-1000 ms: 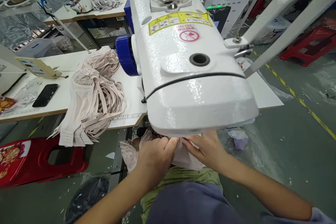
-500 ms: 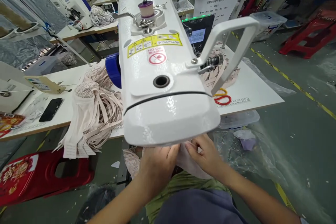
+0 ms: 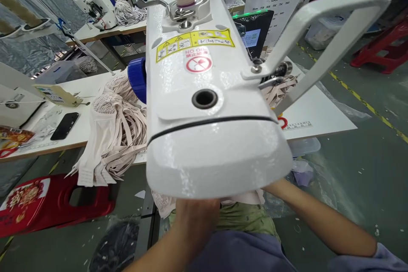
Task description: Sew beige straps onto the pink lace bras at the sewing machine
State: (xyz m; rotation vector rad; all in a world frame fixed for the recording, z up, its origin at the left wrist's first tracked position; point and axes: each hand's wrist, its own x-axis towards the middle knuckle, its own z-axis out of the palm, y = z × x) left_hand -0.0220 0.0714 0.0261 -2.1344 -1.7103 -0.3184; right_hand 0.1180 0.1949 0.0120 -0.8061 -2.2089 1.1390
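Observation:
The white head of a sewing machine (image 3: 219, 157) fills the middle of the view and hides much of both hands. Below its front edge shows the back of my left hand (image 3: 197, 216); its fingers are out of sight under the machine. My right hand lies behind the machine's front right corner, with only the wrist and forearm showing. Pale pink fabric (image 3: 247, 198) hangs between the hands, over the lap. A lace part (image 3: 164, 204) of pale fabric sticks out left of my left hand.
Pale garments with straps (image 3: 110, 131) are heaped on the white table (image 3: 86, 89), left of the machine. A phone (image 3: 64, 126) lies farther left. Red-handled scissors (image 3: 282, 123) are partly hidden at the right. A red stool (image 3: 57, 204) stands at the lower left.
The view has moved closer to the machine head, which looks larger. Both hands have gone farther under it; my right hand and the fingers of my left hand were visible before.

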